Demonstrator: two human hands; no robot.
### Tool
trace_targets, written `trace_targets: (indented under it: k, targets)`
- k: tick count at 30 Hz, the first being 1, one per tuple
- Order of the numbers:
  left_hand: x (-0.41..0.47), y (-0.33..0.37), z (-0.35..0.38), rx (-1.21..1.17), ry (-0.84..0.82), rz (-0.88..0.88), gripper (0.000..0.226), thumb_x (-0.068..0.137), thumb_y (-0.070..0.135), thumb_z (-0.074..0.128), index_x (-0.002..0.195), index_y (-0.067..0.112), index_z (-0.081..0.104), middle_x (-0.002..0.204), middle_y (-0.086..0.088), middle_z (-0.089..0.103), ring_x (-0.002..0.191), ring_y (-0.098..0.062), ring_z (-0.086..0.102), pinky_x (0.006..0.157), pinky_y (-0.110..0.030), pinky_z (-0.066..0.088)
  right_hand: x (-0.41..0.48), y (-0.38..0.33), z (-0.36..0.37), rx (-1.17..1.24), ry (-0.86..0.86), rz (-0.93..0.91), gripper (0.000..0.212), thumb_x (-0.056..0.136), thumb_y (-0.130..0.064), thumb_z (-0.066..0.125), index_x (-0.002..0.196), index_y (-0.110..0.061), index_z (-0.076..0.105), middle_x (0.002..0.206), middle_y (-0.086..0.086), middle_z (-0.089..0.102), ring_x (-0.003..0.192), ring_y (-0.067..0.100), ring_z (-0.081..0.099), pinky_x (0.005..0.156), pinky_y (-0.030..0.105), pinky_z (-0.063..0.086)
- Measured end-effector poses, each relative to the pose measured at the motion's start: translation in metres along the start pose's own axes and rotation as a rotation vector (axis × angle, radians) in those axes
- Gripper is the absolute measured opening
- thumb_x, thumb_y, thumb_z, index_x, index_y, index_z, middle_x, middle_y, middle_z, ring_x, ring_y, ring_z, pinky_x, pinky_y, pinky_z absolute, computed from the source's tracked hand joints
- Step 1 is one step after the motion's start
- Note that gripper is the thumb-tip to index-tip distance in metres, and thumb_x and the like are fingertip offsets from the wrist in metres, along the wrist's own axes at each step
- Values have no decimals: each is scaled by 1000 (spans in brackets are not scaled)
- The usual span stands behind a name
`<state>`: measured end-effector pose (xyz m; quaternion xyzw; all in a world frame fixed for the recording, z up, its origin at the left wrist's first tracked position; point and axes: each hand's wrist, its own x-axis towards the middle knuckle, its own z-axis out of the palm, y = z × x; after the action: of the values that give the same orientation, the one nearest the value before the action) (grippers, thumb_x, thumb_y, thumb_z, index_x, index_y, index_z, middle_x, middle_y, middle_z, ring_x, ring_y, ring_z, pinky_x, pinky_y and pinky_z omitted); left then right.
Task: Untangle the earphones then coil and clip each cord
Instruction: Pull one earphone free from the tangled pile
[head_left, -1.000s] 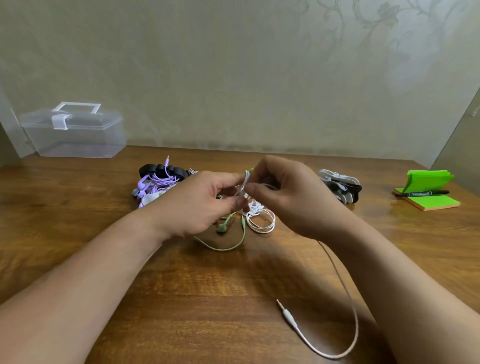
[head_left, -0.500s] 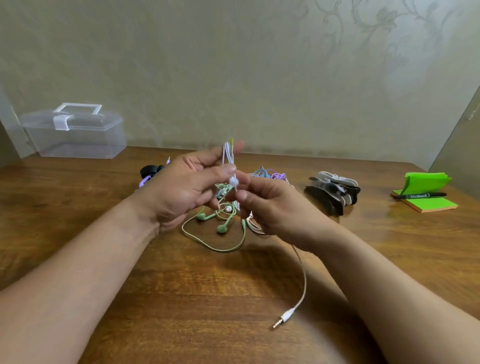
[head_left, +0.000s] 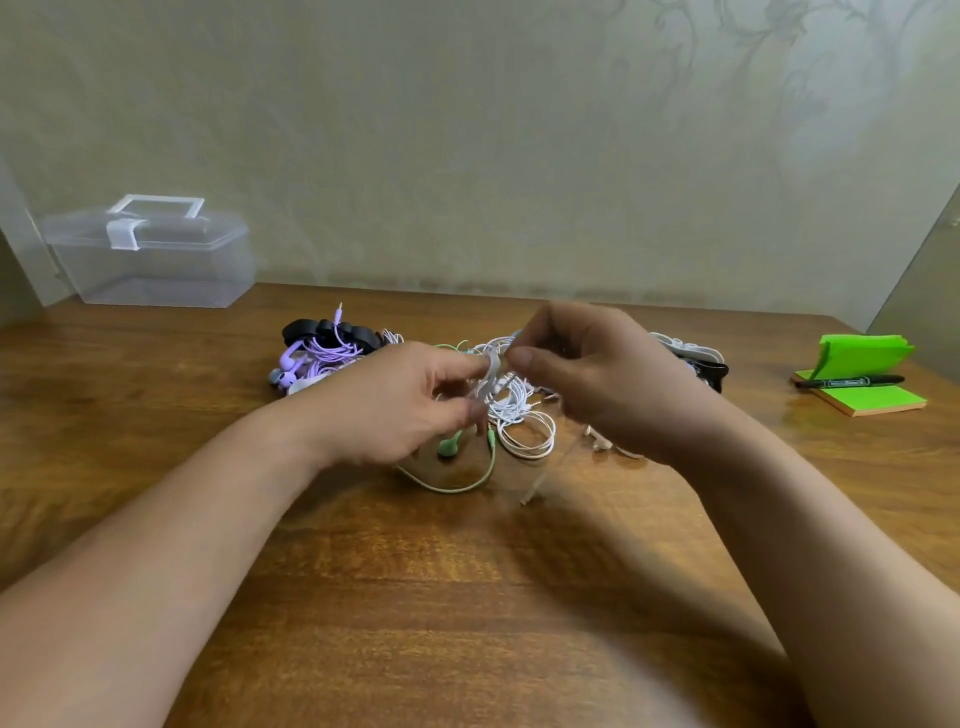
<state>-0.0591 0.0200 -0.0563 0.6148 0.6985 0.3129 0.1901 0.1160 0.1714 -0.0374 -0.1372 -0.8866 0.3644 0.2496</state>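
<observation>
The white earphones (head_left: 521, 413) lie tangled mid-counter (head_left: 457, 597), one strand raised between your hands. Your left hand (head_left: 395, 405) pinches that strand with curled fingers, and your right hand (head_left: 597, 379), blurred, pinches it just beside. Green earphones (head_left: 450, 448) lie beneath your left hand, purple earphones (head_left: 322, 353) behind it, and a clear box (head_left: 156, 260) sits far left

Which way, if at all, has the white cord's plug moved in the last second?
Yes: the white cord's plug has moved away from the person, toward the unmoved green cord loop.
</observation>
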Motion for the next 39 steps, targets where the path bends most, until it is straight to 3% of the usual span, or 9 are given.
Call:
trace_targets:
  k: [3, 5, 7, 9, 14, 18, 23, 28, 39]
  targets:
    - [-6, 12, -3, -252, -141, 27, 17, 103, 21, 62, 110, 27, 76, 97, -1, 76, 90, -14, 69, 82, -36, 55, 2, 3, 0, 235, -14, -15, 7, 103, -14, 65, 103, -13, 72, 81, -8, 70, 61, 0, 56, 58, 17, 43]
    - [-10, 15, -10, -362, -219, 74, 18, 103, 19, 61, 103, 22, 78, 91, -1, 73, 79, -21, 62, 69, -36, 48, 3, 7, 1, 457, -65, 17, 7, 101, -14, 67, 98, -16, 73, 85, 0, 68, 70, 18, 56, 63, 26, 42]
    - [-13, 15, -12, -492, -303, 117, 22, 102, 21, 63, 120, 16, 75, 93, -5, 73, 76, -40, 51, 65, -48, 43, 4, 12, 6, 629, -143, 47, 9, 96, -18, 70, 90, -22, 76, 90, 7, 65, 82, 29, 46, 70, 34, 35]
    - [-13, 16, -7, -689, -331, 132, 39, 97, 21, 65, 136, 19, 68, 93, -9, 73, 71, -35, 50, 58, -39, 48, 7, 14, 15, 782, -192, 67, 8, 93, -23, 70, 87, -21, 74, 86, 5, 63, 77, 28, 40, 66, 34, 29]
    - [2, 12, -3, -967, 99, 184, 44, 98, 20, 60, 141, 25, 63, 98, 1, 74, 34, -3, 25, 52, -23, 40, 5, 15, 33, 731, -168, 120, 22, 108, -25, 55, 93, -15, 68, 72, 1, 52, 56, 10, 30, 49, 21, 25]
    - [11, 5, 0, -721, 401, 81, 41, 105, 15, 54, 143, 27, 58, 101, -7, 76, 37, 0, 36, 52, -20, 44, 0, 6, 39, 244, -148, 76, 26, 111, -21, 49, 109, -10, 72, 74, -7, 60, 59, 5, 44, 57, 22, 34]
    - [12, -4, 3, -229, 485, 67, 46, 104, 16, 61, 145, 37, 55, 101, 4, 79, 84, 2, 64, 62, -18, 51, 0, -2, 35, -128, -73, 19, 18, 105, -16, 52, 99, -15, 69, 88, -6, 73, 76, 2, 62, 64, 21, 42]
    - [9, -8, 6, -89, 325, 80, 47, 103, 16, 63, 145, 37, 56, 119, 4, 76, 110, -5, 70, 110, -42, 50, 1, 0, 23, -113, 144, -26, 4, 99, -25, 69, 95, -25, 67, 83, -8, 72, 66, 4, 64, 61, 23, 49]
    - [3, -1, 0, -129, 78, 90, 32, 105, 15, 59, 134, 25, 67, 121, 5, 75, 117, -11, 69, 110, -46, 49, -1, 3, 11, -160, 102, -94, 13, 91, -26, 80, 94, -28, 68, 78, -7, 71, 71, 8, 70, 65, 34, 58]
